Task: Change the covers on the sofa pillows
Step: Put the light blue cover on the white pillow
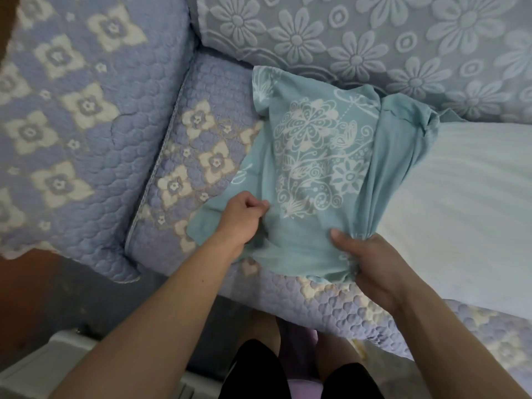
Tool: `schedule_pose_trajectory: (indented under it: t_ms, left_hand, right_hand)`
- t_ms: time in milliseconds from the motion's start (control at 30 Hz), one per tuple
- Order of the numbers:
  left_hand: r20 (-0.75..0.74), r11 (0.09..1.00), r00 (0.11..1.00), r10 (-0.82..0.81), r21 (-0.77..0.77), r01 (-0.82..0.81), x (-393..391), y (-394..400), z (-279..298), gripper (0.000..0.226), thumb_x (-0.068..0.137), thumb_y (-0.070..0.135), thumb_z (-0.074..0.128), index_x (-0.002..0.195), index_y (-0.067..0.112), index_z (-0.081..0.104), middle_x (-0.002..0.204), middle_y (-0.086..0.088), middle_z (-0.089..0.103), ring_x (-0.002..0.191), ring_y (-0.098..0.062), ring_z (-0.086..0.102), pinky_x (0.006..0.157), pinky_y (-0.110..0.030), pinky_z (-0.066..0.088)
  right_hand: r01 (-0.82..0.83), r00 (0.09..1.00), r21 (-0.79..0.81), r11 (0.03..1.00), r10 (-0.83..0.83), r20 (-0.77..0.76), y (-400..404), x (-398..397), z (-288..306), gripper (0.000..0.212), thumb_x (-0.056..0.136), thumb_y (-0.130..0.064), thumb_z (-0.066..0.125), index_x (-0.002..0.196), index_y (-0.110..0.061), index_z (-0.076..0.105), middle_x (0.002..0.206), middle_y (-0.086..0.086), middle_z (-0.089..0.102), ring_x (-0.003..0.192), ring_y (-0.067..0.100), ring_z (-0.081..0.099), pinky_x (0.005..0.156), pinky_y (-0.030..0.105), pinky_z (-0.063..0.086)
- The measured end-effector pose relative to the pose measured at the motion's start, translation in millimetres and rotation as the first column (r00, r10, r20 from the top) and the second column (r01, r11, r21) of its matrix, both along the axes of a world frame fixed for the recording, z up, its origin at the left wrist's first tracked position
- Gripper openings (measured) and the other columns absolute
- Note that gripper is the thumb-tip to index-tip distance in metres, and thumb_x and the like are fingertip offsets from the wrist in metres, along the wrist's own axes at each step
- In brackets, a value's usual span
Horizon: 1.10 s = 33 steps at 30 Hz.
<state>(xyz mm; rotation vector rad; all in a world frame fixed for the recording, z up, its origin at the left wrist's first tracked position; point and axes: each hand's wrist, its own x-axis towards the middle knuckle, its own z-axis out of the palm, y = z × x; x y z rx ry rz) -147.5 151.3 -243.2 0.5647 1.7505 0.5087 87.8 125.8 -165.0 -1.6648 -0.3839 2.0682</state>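
A teal pillow cover (313, 156) with a white flower print lies on the sofa seat, bunched over the left end of a white bare pillow (460, 203). My left hand (241, 220) pinches the cover's fabric near its lower left edge. My right hand (371, 260) grips the gathered fabric at the cover's lower right, where it meets the white pillow. Most of the white pillow sticks out to the right, uncovered.
The sofa seat (184, 156) and armrest (63, 116) wear a lilac quilted cover with cream flowers. A grey-blue flower-embossed back cushion (359, 38) stands behind the pillow. My legs (288, 370) are below the seat's front edge.
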Motion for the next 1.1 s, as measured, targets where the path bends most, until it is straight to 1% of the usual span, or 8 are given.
schedule_pose_trajectory:
  t_ms: [100,200,367,567,700,800,967,1100]
  left_hand:
    - [-0.200,0.972,0.965,-0.167,0.129,0.195,-7.7,5.2,39.5,0.027,0.101,0.027,0.058,0.082,0.010,0.050,0.079,-0.003,0.052,0.070,-0.013,0.047,0.064,-0.025,0.038]
    - [-0.135,0.916,0.944,-0.300,0.238,0.324,1.5,-2.5,86.6,0.023,0.106,0.034,0.048,0.090,0.017,0.051,0.076,0.004,0.053,0.066,-0.008,0.047,0.061,-0.025,0.041]
    - [-0.154,0.747,0.805,-0.573,0.306,0.590,49.7,-35.5,91.3,0.022,0.105,0.031,0.050,0.085,0.021,0.045,0.069,0.007,0.049,0.059,-0.006,0.045,0.058,-0.025,0.039]
    - [-0.106,0.791,0.867,-0.487,0.367,0.489,60.3,-49.9,76.3,0.015,0.104,0.033,0.051,0.092,0.024,0.052,0.073,0.013,0.052,0.067,-0.004,0.053,0.062,-0.019,0.040]
    - [-0.202,0.833,0.916,-0.346,0.383,0.399,44.7,-53.4,67.5,0.010,0.106,0.020,0.045,0.106,0.020,0.055,0.105,0.010,0.050,0.097,-0.004,0.053,0.085,-0.015,0.043]
    - [-0.300,0.885,0.891,-0.341,0.218,0.412,29.0,-53.9,49.0,0.029,0.105,0.013,0.040,0.131,0.021,0.048,0.130,0.006,0.044,0.111,-0.001,0.046,0.095,-0.021,0.041]
    - [-0.129,0.899,0.892,-0.434,-0.122,0.420,13.6,-56.5,23.5,0.040,0.109,0.034,0.030,0.148,0.030,0.038,0.138,0.005,0.053,0.121,-0.016,0.053,0.104,-0.036,0.042]
    - [-0.153,0.911,0.899,-0.411,-0.111,0.398,10.7,-70.9,6.8,0.034,0.107,0.033,0.032,0.129,0.031,0.058,0.124,0.005,0.064,0.113,-0.017,0.060,0.102,-0.044,0.048]
  right_hand:
    - [0.049,0.996,0.001,0.999,-0.049,0.068,1.8,-10.1,-1.7,0.022,0.092,-0.024,0.069,0.104,-0.008,0.078,0.113,0.023,0.072,0.091,0.055,0.057,0.065,0.047,0.040]
    - [0.173,0.985,-0.012,0.985,-0.173,0.002,2.5,-15.8,-2.6,0.026,0.100,-0.015,0.056,0.121,-0.004,0.068,0.117,0.013,0.073,0.093,0.029,0.070,0.059,0.029,0.055]
    - [0.201,0.954,-0.109,0.974,-0.219,-0.203,7.7,-21.2,7.3,0.038,0.106,-0.024,0.043,0.130,-0.002,0.060,0.128,0.016,0.067,0.118,0.030,0.066,0.103,0.046,0.051]
    - [-0.060,0.977,-0.035,0.998,0.052,-0.208,17.1,-18.7,1.3,0.033,0.101,-0.014,0.054,0.128,0.002,0.062,0.126,0.022,0.066,0.118,0.035,0.064,0.100,0.046,0.052]
    - [-0.143,0.963,-0.001,0.990,0.139,-0.232,20.6,-21.7,-6.3,0.036,0.097,-0.010,0.060,0.133,-0.005,0.061,0.129,0.017,0.066,0.120,0.035,0.064,0.103,0.049,0.050]
    - [-0.254,0.944,-0.056,0.965,0.235,-0.232,20.9,-18.9,-8.7,0.045,0.088,-0.006,0.071,0.132,-0.007,0.062,0.126,0.017,0.068,0.115,0.035,0.066,0.091,0.044,0.056]
    - [-0.038,0.955,-0.158,0.987,-0.010,-0.296,16.9,-19.0,-7.8,0.040,0.095,-0.009,0.060,0.135,-0.005,0.058,0.131,0.015,0.066,0.121,0.033,0.063,0.109,0.051,0.044]
    - [-0.016,0.971,-0.119,0.993,-0.013,-0.238,9.5,-21.7,-9.6,0.040,0.100,-0.023,0.054,0.137,-0.007,0.055,0.131,0.010,0.067,0.122,0.027,0.063,0.112,0.048,0.041]
